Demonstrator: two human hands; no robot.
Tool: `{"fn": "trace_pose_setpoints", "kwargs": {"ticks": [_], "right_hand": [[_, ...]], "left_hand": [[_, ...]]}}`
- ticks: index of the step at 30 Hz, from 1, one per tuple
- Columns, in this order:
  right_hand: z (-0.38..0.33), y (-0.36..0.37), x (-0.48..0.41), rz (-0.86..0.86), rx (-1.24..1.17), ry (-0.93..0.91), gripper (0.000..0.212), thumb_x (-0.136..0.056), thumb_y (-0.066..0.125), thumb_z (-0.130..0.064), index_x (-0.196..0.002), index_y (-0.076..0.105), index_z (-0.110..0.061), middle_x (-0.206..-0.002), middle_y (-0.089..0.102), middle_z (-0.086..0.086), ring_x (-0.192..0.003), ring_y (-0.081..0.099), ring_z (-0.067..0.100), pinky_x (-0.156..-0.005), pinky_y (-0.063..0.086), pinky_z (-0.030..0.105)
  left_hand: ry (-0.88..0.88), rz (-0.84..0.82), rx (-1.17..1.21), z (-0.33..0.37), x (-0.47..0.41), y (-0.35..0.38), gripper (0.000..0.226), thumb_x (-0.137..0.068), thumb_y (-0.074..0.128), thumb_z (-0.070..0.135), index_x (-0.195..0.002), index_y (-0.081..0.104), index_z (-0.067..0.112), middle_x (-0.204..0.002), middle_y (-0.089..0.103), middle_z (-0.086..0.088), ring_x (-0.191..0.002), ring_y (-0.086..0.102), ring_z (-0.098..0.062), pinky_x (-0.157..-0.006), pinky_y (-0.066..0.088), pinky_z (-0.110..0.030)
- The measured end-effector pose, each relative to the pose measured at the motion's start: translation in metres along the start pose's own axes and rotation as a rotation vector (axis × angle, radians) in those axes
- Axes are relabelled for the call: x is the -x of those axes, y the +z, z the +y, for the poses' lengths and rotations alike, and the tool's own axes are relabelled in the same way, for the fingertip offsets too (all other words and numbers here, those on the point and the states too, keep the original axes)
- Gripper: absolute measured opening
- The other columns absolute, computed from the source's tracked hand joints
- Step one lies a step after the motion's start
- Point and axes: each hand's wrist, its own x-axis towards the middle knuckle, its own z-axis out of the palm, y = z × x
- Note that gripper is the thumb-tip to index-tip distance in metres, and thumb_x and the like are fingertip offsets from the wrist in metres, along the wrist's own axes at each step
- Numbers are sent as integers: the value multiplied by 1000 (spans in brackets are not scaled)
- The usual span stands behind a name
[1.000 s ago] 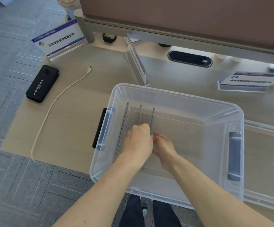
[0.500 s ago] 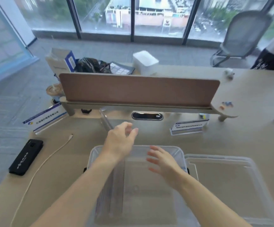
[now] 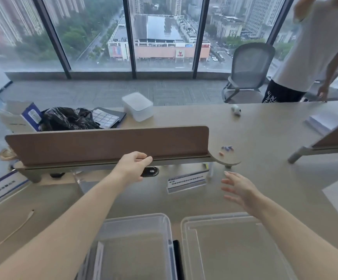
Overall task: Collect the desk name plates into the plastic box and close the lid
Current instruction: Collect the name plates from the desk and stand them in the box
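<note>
Left hand loosely curled, empty. Right hand fingers spread, empty; plate just to its left, box nearer the body than both.

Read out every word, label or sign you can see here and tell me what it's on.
Nothing here can be read for certain.
Middle name plate: print blurred.
Left-edge name plate: print blurred.
Blue box: white label, too small.
Standing person's dark shorts: white lettering, unreadable.
Building sign outside: red logo, too small.
</note>
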Motion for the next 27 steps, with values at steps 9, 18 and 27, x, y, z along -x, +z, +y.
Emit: {"fn": "trace_pose_setpoints", "kwargs": {"ticks": [9, 18, 27], "right_hand": [[11, -36, -93, -24, 62, 64, 41, -98, 60, -27, -137, 51, -16, -124, 58, 6, -110, 56, 24, -98, 48, 47], [60, 5, -186, 4, 199, -23, 58, -88, 72, -10, -141, 49, -14, -133, 56, 10, -116, 58, 23, -107, 47, 49], [96, 39, -240, 25, 347, -204, 34, -90, 70, -11, -122, 62, -22, -119, 60, 0, -114, 55, 15, -82, 45, 25]], "left_hand": [[-242, -40, -40, -52, -57, 69, 50, -92, 75, 24, -135, 57, 7, -128, 62, -13, -101, 59, -22, -76, 56, -36], [-347, -76, -52, -115, -146, 134, 72, -81, 83, 23, -145, 51, 19, -139, 52, -7, -90, 64, -18, -83, 60, -39], [-203, 125, -127, -167, -203, 153, 20, -84, 80, 32, -99, 67, 28, -120, 73, -1, -98, 75, -32, -91, 60, -41]]}}
